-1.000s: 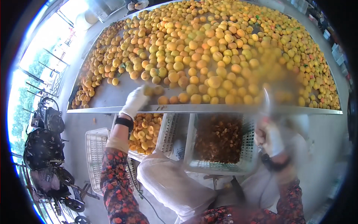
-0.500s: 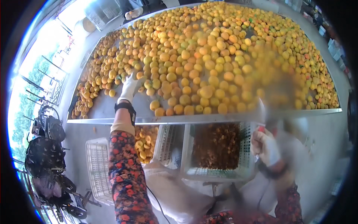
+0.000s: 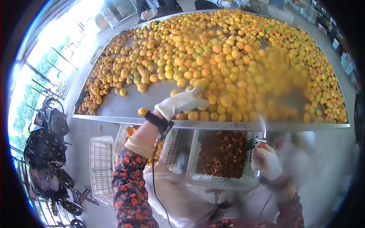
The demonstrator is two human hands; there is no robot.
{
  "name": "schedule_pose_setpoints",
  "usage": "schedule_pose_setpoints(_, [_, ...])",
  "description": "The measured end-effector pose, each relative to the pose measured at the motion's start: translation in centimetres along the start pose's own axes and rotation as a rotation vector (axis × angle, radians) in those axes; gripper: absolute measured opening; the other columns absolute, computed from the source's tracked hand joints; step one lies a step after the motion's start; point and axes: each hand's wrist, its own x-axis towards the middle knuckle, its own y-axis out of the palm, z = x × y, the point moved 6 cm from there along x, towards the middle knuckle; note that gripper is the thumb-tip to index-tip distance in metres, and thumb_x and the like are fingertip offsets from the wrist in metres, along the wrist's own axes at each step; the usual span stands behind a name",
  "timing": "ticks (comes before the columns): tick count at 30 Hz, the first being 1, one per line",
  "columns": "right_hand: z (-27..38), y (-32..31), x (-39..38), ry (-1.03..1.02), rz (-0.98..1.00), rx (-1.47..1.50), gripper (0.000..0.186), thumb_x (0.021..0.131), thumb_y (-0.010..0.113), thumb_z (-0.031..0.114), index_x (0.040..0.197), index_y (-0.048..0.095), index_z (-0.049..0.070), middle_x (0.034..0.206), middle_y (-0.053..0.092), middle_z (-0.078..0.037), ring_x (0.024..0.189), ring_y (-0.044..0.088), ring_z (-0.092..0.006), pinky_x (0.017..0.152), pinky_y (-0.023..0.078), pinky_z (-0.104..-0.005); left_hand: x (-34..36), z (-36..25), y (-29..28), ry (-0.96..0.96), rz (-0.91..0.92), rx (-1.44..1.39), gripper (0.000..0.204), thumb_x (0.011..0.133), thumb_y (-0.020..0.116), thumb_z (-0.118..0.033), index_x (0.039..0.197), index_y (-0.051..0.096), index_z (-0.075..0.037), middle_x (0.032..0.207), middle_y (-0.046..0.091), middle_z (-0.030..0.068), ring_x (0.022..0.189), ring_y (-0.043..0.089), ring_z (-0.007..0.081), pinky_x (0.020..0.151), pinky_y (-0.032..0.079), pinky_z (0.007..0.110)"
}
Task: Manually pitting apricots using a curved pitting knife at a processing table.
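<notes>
Many orange-yellow apricots [image 3: 224, 70] cover a wide metal table [image 3: 159, 92]. My left hand [image 3: 182, 102], in a white glove, reaches over its near edge with fingers stretched out against apricots at the front middle. One apricot [image 3: 142, 111] sits alone beside that wrist. Lower right, my right hand [image 3: 266, 161], also gloved, is closed round the red handle of a curved-bladed knife [image 3: 263, 127]. The blade points up, in front of the table's edge. A blur over the right side of the picture hides some apricots and part of my right arm.
Below the table edge stand a pale crate of brown pieces [image 3: 222, 154], a crate with orange fruit [image 3: 131, 131] partly behind my left arm, and another white crate [image 3: 100, 167]. Parked motorbikes [image 3: 45, 152] are at left. Other people's gloved hands [image 3: 149, 14] show across the table.
My left hand has swung right and nearer, from the left-hand apricots to the front middle. More bare metal shows behind it. My right hand keeps the knife, and the view has shifted slightly.
</notes>
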Motion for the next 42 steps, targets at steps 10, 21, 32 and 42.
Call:
schedule_pose_setpoints(10, [0.6, -1.1, -1.2, -0.011, -0.129, -0.020, 0.016, 0.084, 0.052, 0.011, 0.071, 0.049, 0.003, 0.055, 0.043, -0.003, 0.044, 0.042, -0.0131, 0.044, 0.037, -0.0266, -1.3, 22.1, -16.0, -0.351, -0.821, -0.054, 0.083, 0.070, 0.067, -0.022, 0.144, 0.031, -0.015, 0.138, 0.042, 0.0176, 0.120, 0.049, 0.0281, 0.090, 0.048, 0.035])
schedule_pose_setpoints(21, [0.0, -0.2, -0.2, 0.013, -0.015, -0.127, 0.015, 0.084, 0.051, 0.009, 0.071, 0.048, 0.002, 0.058, 0.043, -0.003, 0.045, 0.041, -0.0121, 0.044, 0.038, -0.0268, -0.8, 27.0, -13.3, 0.615, -0.206, 0.521, 0.086, 0.073, 0.066, -0.007, 0.148, 0.025, -0.016, 0.130, 0.045, 0.0114, 0.096, 0.056, 0.0215, 0.077, 0.048, 0.029])
schedule_pose_setpoints(32, [-0.4, -0.4, -0.8, 0.064, -0.142, -0.034, 0.012, 0.082, 0.053, 0.007, 0.072, 0.049, 0.002, 0.057, 0.044, -0.004, 0.044, 0.041, -0.0125, 0.043, 0.038, -0.0266, -7.5, 21.6, -14.4, -0.254, -0.702, -0.274, 0.063, 0.076, 0.063, -0.020, 0.136, 0.047, -0.010, 0.111, 0.062, 0.0110, 0.092, 0.059, 0.0182, 0.081, 0.048, 0.033])
schedule_pose_setpoints(42, [-0.9, -1.8, 1.5, -0.006, -0.233, -0.095, 0.008, 0.078, 0.054, 0.005, 0.073, 0.048, 0.002, 0.055, 0.044, -0.004, 0.040, 0.040, -0.0128, 0.041, 0.038, -0.0290, -21.2, 41.3, -19.4, -0.752, -1.097, 0.219, 0.083, 0.068, 0.058, -0.019, 0.146, 0.031, -0.010, 0.138, 0.043, 0.0191, 0.108, 0.056, 0.0300, 0.085, 0.047, 0.034])
